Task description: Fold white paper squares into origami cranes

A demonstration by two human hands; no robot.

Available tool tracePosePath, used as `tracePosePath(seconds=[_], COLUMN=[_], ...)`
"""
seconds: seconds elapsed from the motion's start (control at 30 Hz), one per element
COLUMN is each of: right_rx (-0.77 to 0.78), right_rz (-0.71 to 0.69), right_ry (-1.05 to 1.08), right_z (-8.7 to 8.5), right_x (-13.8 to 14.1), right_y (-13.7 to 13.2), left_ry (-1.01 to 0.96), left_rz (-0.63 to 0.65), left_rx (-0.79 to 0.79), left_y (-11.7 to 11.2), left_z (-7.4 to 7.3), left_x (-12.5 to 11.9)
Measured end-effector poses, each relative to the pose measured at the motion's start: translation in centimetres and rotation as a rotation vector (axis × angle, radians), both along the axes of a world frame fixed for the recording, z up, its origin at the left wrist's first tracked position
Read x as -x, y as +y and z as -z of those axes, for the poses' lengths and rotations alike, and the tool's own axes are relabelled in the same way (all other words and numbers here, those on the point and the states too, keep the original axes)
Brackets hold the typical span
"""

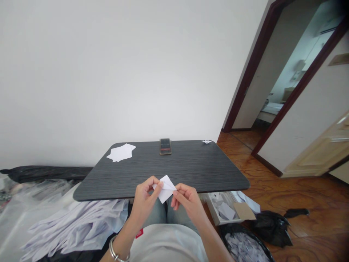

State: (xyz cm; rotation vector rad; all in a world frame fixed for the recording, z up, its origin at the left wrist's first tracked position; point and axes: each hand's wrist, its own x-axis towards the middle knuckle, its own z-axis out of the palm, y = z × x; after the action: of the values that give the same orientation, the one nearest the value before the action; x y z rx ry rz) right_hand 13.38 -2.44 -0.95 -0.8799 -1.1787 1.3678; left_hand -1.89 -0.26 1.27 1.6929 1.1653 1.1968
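Observation:
A small folded piece of white paper (167,188) is held up just over the front edge of the dark table (147,167). My left hand (148,191) pinches its left side between thumb and fingers. At its right corner the thumb and fingertips of my right hand (187,198) close on the paper. Crease lines run across the paper toward that right corner. A stack of white paper sheets (120,153) lies at the table's far left. Near the far right corner sits a small folded paper piece (206,141) with pointed ends.
A phone (165,146) lies at the table's back middle, close to the wall. Below right are an open box (222,209) with papers and a black bag (245,243) full of folded paper. White cloth-like sheets (79,222) pile up at lower left. A doorway stands at right.

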Motion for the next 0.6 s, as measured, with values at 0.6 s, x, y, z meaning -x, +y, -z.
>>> tracePosePath(seconds=[0.6], right_rx=[0.023], right_rz=[-0.018], right_ry=[0.062], right_z=[0.33], right_x=[-0.03], right_y=[0.19], left_ry=[-0.002], left_rz=[-0.016], left_rx=[-0.010], left_y=[0.14], left_z=[0.33], left_x=[-0.09])
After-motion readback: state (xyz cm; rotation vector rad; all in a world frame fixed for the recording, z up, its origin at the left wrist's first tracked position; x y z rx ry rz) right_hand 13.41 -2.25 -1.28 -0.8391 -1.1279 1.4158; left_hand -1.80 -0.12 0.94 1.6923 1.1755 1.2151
